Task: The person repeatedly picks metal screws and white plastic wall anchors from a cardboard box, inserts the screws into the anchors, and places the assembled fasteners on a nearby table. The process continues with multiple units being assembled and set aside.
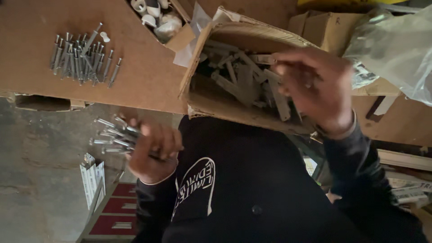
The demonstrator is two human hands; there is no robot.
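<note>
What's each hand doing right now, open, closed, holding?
Left hand: closed on a bunch of metal anchor bolts.
Right hand: in the cardboard box, fingers curled on grey anchor pieces; grip unclear.

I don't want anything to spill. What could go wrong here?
1. The left hand grips a fanned bundle of metal anchor bolts; a few might slip out and drop to the floor.
2. The right hand reaches into a tipped cardboard box by the board's edge; it might slide off.
3. The bolt pile could roll if bumped.
</note>
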